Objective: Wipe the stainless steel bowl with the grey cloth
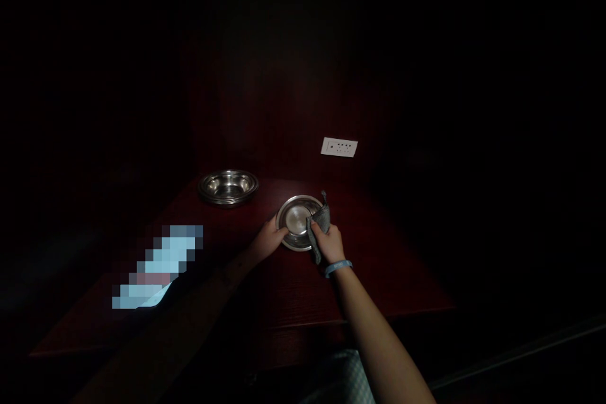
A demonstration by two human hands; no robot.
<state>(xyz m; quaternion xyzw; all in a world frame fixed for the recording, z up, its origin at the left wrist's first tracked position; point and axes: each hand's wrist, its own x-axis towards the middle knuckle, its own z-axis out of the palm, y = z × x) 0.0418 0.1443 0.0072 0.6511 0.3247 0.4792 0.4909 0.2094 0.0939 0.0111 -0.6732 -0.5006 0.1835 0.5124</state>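
A shiny round metal bowl (297,219) is held tilted above the dark red table, its inside turned toward me. My left hand (269,240) grips the bowl's left rim, thumb over the edge. On the opposite side, my right hand (330,243) is closed around a grey-green cloth (321,219) that lies against the bowl's right rim. A blue band circles my right wrist. Whether the fingers of that hand also hold the bowl behind the cloth is hidden.
Several nested metal bowls (229,186) stand at the table's back left. A glowing, pixelated flat object (158,268) lies at the left. The dark red table (303,293) meets a wall with a white socket plate (339,147). Surroundings are very dark.
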